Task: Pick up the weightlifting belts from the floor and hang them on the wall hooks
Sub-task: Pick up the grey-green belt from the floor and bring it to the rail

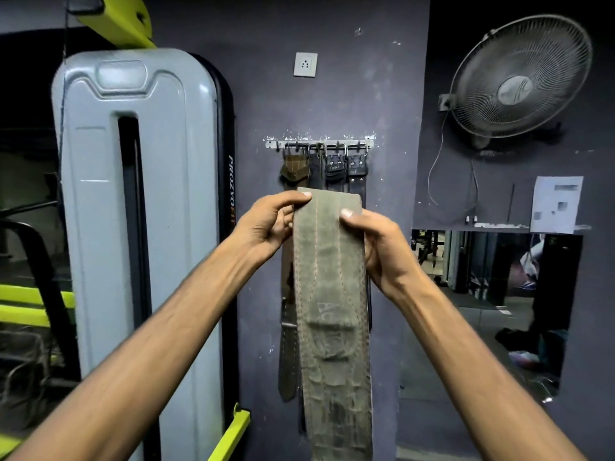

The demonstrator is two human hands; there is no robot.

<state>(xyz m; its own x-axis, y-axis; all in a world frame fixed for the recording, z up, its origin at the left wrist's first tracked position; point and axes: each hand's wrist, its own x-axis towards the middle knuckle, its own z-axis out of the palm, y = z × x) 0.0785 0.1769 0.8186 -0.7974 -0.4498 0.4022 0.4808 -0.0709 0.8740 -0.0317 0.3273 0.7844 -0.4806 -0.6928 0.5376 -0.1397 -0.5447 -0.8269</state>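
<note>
Wall hook rail (319,144) looks crowded w/ hung belts (332,169), so the grey-green belt (329,294), held up in front of them, top end pinched by left hand (266,224) & right hand (376,247), could miss a hook & drop, esp. w/ no buckle visible.

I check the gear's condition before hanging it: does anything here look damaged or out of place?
The grey-green belt held by the left hand and right hand has a cracked, worn surface in its lower half. On the hook rack, the leftmost hung belt is bunched near its buckle; the other belts hang flat.
</note>
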